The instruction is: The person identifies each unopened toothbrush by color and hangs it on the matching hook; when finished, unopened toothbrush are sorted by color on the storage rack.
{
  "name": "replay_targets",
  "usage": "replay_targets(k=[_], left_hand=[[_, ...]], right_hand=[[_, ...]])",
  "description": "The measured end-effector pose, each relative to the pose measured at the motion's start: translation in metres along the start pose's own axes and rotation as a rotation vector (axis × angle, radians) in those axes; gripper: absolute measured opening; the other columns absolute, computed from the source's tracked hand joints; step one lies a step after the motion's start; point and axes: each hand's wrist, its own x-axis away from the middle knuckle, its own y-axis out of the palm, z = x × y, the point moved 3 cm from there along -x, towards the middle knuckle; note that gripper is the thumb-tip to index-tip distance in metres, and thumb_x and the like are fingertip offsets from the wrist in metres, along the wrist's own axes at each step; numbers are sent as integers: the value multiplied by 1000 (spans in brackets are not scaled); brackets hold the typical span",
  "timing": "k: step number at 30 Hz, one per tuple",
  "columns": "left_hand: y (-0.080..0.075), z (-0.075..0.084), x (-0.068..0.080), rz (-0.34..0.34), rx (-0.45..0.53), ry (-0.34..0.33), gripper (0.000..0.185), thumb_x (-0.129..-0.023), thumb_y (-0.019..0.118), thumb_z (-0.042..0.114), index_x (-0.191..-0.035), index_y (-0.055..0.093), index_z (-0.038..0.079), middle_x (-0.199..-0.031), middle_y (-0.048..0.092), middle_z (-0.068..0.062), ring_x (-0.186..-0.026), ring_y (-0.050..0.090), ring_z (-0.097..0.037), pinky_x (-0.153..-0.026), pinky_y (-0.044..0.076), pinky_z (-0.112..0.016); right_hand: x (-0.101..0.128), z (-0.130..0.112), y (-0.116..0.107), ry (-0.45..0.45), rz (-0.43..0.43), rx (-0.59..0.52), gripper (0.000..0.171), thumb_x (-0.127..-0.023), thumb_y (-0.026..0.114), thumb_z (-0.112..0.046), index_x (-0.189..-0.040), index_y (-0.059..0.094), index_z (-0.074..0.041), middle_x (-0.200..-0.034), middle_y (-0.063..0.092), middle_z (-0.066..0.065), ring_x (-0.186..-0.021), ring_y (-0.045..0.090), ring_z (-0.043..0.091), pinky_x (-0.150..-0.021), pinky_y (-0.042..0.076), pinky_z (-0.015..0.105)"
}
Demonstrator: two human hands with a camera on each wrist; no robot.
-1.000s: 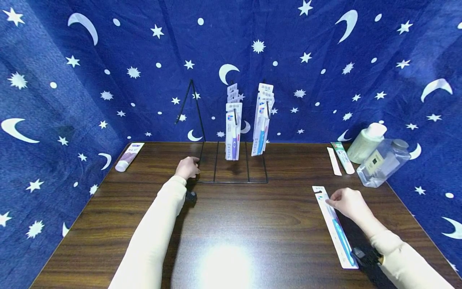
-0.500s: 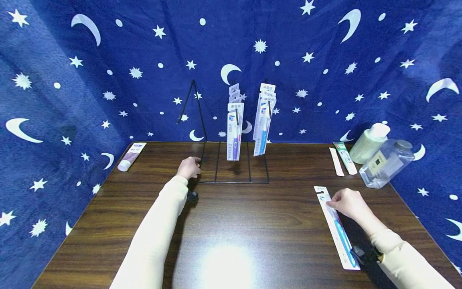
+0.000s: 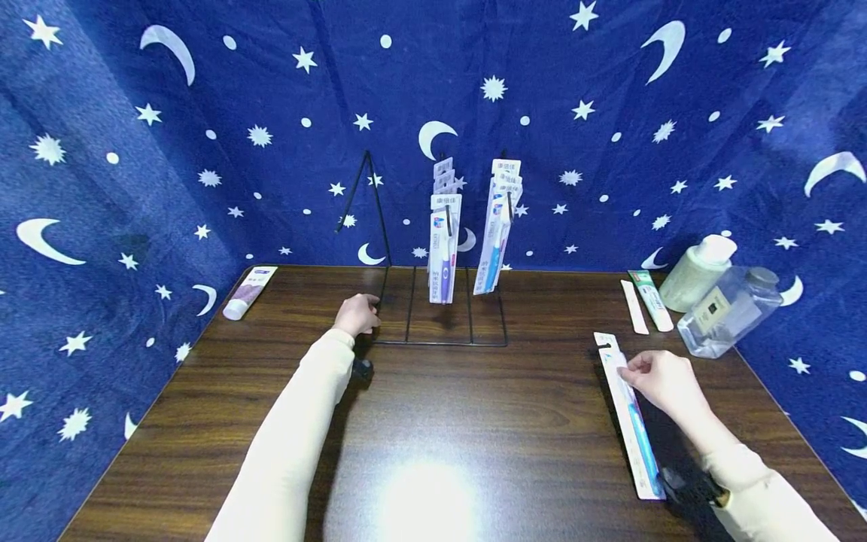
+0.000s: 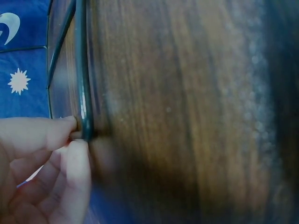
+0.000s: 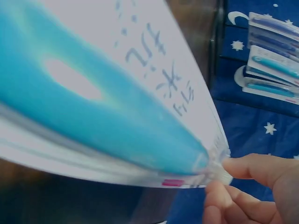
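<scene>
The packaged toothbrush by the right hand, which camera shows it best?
The head view: the whole packaged toothbrush lies lengthwise on the table, the right hand pinching its upper part. The right wrist view shows only a blurred close-up; the left wrist view misses it.

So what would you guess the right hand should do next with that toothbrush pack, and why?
Probably lift the toothbrush pack off the table and carry it toward the wire rack. The right hand already pinches its upper end, though the pack seems to lie flat. The left hand holds the rack's base rod, and like packs hang there.
</scene>
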Motion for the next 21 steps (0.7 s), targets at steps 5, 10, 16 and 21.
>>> replay_targets(k=[5,10,16,21], left_hand=[[-1,-1,0,-5,11,-13,54,-72,62,-3,-126,58,-3,-88,62,-7,-50,58,-5,-50,53,-18],[0,-2,-1,-10,0,-11,54,-73,62,-3,-127,57,-2,-88,63,-7,-50,58,-4,-52,54,-18],[0,-1,0,-4,2,-13,54,-72,63,-3,-126,58,-2,-91,64,-8,-51,58,-5,-52,54,-18],[0,0,0,-7,11,-12,54,-72,63,-4,-126,57,-3,-90,63,-9,-51,57,-5,-51,54,-18]], right_hand=[[0,-11,-11,-43,170,-42,15,-73,72,-15,-69,68,0,-56,62,6,-46,50,11,-42,37,31],[2,-23,-21,-33,291,-86,17,-73,73,-17,-75,69,0,-61,66,9,-49,48,-1,-44,36,26],[3,-42,-31,-28,392,-172,14,-74,73,-14,-76,69,-1,-62,65,8,-53,39,-19,-48,33,15],[-2,-58,-36,-53,468,-222,10,-73,73,-11,-75,69,-2,-62,63,3,-55,39,-21,-50,32,9]])
